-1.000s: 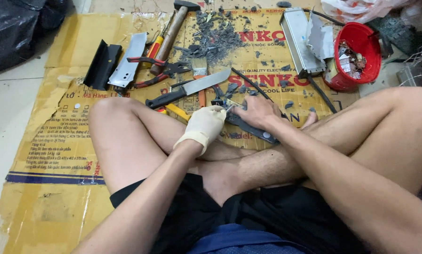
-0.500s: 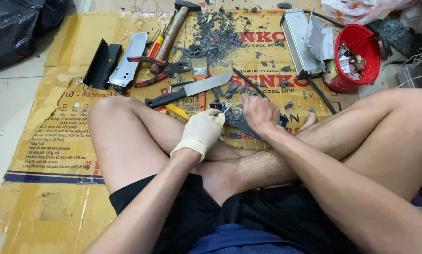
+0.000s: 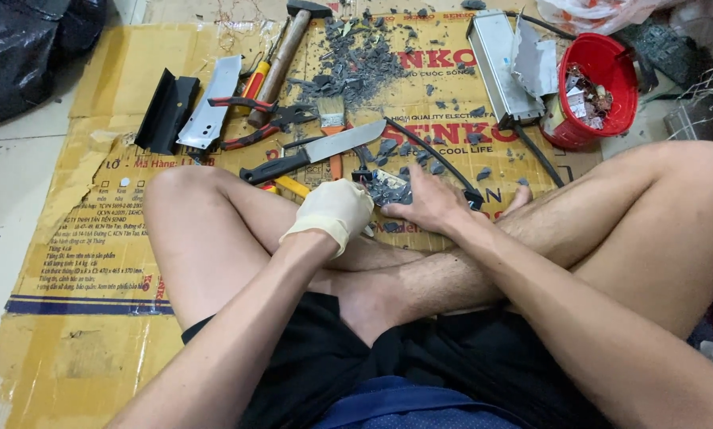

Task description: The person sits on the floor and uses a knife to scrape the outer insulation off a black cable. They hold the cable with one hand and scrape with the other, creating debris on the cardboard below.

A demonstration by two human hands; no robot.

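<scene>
Cardboard sheet (image 3: 94,238) | both hands (image 3: 332,213) clamp grey part (image 3: 388,189), mostly hidden | knife (image 3: 316,152) nearby

I see a pale tiled floor (image 3: 7,183) along the left edge, its grout lines faint. Over it lies a large sheet of flattened yellow cardboard (image 3: 94,334), creased and torn at its left border, printed in red and dark blue, and it covers most of the ground from near to far. At far left a black plastic bag (image 3: 30,48) slumps on the tiles. At far right a crumpled clear plastic bag (image 3: 610,12) rests beside bare floor. The light is even and soft, with weak shadows.
</scene>
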